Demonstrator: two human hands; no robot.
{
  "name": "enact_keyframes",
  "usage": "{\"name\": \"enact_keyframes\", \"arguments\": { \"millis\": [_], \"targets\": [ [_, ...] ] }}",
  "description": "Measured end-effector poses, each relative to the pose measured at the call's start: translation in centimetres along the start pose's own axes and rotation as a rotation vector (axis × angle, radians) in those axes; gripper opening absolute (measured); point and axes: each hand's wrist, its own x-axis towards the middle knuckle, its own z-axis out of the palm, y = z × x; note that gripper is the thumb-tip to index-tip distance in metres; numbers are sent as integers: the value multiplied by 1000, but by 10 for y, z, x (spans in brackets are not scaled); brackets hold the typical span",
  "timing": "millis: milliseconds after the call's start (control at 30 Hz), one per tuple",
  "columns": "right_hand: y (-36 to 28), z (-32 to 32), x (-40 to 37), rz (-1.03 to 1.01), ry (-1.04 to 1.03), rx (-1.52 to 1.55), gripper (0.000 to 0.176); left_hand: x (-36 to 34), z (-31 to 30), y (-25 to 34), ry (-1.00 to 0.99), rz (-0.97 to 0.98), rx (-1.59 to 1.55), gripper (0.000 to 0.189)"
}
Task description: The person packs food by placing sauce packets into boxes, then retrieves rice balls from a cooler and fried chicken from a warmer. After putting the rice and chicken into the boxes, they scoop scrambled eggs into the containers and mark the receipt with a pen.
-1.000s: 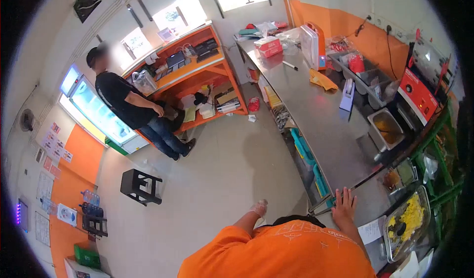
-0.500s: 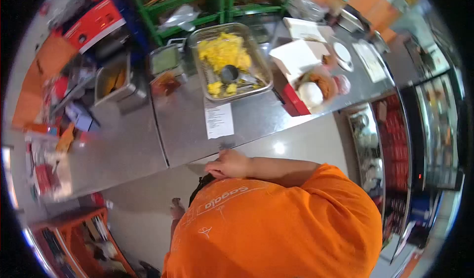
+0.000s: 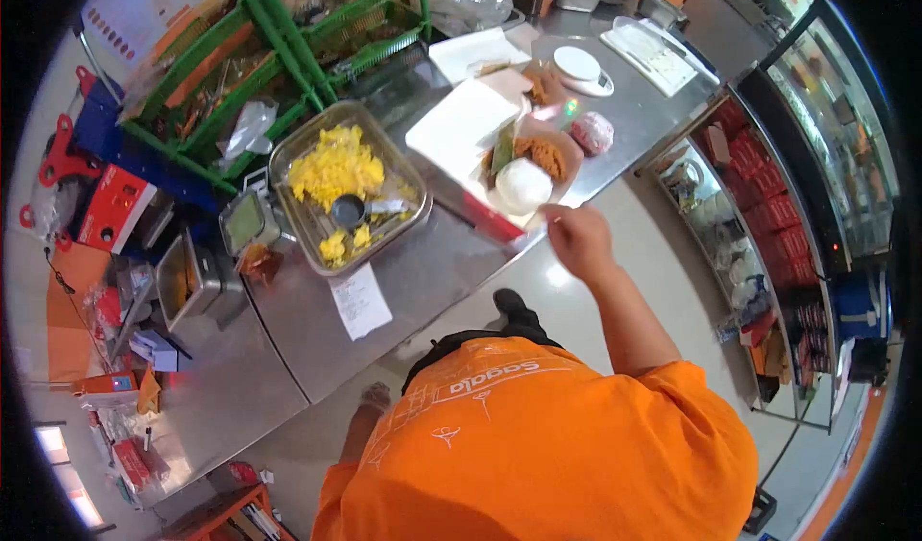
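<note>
My right hand [image 3: 579, 241] is at the front right corner of an open red and white takeaway box [image 3: 459, 138], its fingers curled. I cannot make out whether anything is pinched in them or whether they touch the box. Inside the box sit a white mound of rice [image 3: 524, 187], some brown shredded food [image 3: 543, 158] and a green leaf. A round pinkish wrapped item [image 3: 593, 133] is at the box's right. My left hand [image 3: 376, 395] hangs low beside my body, away from the counter; its fingers are small and blurred.
On the steel counter [image 3: 230, 387] are a tray [image 3: 420, 216] with yellow scrambled egg and a black scoop [image 3: 349, 213], a paper slip [image 3: 362, 301], a white lid [image 3: 577, 63] and a cutting board [image 3: 648, 56]. Green crates [image 3: 307, 75] stand behind; shelves [image 3: 706, 224] are at right.
My right hand has moved from near my belly out to the right and forward, to the box's corner. The camera view has turned, so the counter's things appear farther left.
</note>
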Motion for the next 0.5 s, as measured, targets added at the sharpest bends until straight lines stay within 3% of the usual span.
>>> {"name": "enact_keyframes", "arguments": {
  "millis": [100,200,300,367,400,500],
  "targets": [
    [56,-25,37,170,82,74,17,24,-22,37,8,-3,-60,28],
    [86,-37,73,43,71,146,16,55,-50,75,33,-19,-136,28],
    [93,-28,78,36,-252,181,18,83,-80,107,78,-98,-243,28],
    [77,4,87,-348,-161,420,21,99,-101,118,133,-197,-334,28],
    [57,11,83,-297,-445,487,18,99,-107,124,161,-257,-384,28],
    [-2,43,112,-644,-578,505,9,84,-92,141,228,-461,-540,28]
  ]
}}
